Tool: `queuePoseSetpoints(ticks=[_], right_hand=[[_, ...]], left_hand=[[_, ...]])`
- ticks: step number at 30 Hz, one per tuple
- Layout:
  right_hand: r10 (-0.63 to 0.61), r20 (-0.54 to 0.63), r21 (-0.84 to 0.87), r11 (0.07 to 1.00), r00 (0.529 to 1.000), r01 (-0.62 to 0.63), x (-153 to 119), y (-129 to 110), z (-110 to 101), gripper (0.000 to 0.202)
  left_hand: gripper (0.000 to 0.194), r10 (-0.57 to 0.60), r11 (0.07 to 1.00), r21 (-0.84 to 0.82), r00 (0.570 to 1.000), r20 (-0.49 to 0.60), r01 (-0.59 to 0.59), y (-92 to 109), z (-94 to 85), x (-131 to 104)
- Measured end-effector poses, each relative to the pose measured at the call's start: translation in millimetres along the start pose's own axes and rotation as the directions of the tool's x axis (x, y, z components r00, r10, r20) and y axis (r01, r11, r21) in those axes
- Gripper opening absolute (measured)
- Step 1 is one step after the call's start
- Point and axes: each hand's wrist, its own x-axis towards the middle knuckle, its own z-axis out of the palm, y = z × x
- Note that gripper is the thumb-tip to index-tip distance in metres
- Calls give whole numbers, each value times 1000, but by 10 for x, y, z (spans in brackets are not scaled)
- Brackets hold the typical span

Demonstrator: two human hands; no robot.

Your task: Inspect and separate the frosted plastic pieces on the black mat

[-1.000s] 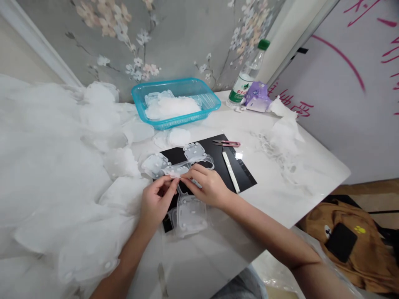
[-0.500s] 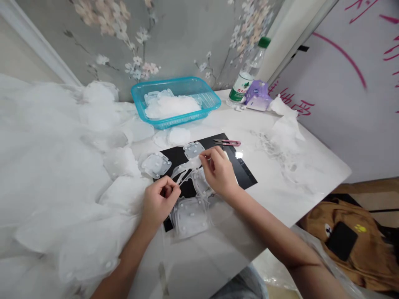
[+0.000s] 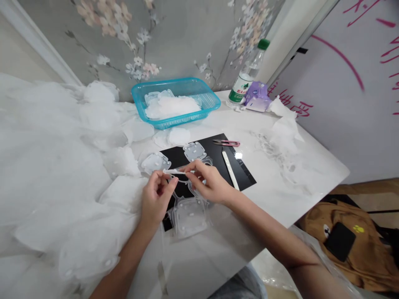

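Right hand (image 3: 205,180) has come down and left toward left hand (image 3: 158,189) since the last frame; white piece (image 3: 175,171), slanted up to the right then, is now almost level.

Piece is mid-frame, raised over the black mat (image 3: 179,157). Seen close to edge-on, long axis left-right, right end very slightly lower. Right hand pinches the right end, thumb and fingertips together. Left hand has its fingertips at the left end, thumb standing apart from them; can't tell if it grips. Thin clear strip (image 3: 181,180) loops just below the piece.

Containers: blue basket (image 3: 170,123), upper middle, long axis left-right, right end a bit higher in frame. White pads (image 3: 173,108) heaped in its left and middle; clear pieces at the heap's upper left; lattice wall exposed at right. Green-capped bottle (image 3: 243,83), upper right, stands on the bench (image 3: 249,133), cap toward upper right, beside the purple packet (image 3: 258,96).

On mat: pink snips (image 3: 229,143), blades pointing left; white-handled tool (image 3: 230,171), axis upper left to lower right, thin tip at top. Clear stack (image 3: 190,216) at the mat's lower edge, below the hands. Large white pile (image 3: 62,166) fills left side. Brown backpack (image 3: 355,245), lower right.
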Motion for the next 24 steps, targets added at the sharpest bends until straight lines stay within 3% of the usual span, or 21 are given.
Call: queuePoseSetpoints(ticks=[5, 7, 11, 14, 18, 21, 24], right_hand=[[0, 67, -49, 999, 998, 4, -14, -18, 8, 21], [18, 40, -125, 992, 999, -13, -15, -10, 26, 30], [-55, -39, -312, 949, 998, 40, -6, 23, 56, 18], [-86, -82, -351, 935, 993, 52, 2, 30, 63, 21], [-45, -265, -332, 942, 963, -47, 10, 5, 36, 18], [24, -441, -273, 949, 897, -159, 16, 2, -21, 18], [92, -525, -189, 957, 846, -222, 22, 34, -83, 18]], left_hand=[[28, -19, 1000, 14, 999, 48, 18, -28, 17, 27], [27, -23, 999, 25, 997, 68, 21, -28, 18, 27], [21, -12, 999, 47, 1000, 18, 11, -22, 26, 23], [19, 54, 991, 121, 998, 44, -59, -15, 32, 15], [15, 124, 978, 169, 992, -6, -122, 3, 23, -21], [12, 155, 973, 184, 986, -60, -141, 16, 16, -51], [12, 168, 970, 191, 981, -94, -147, 23, 12, -60]])
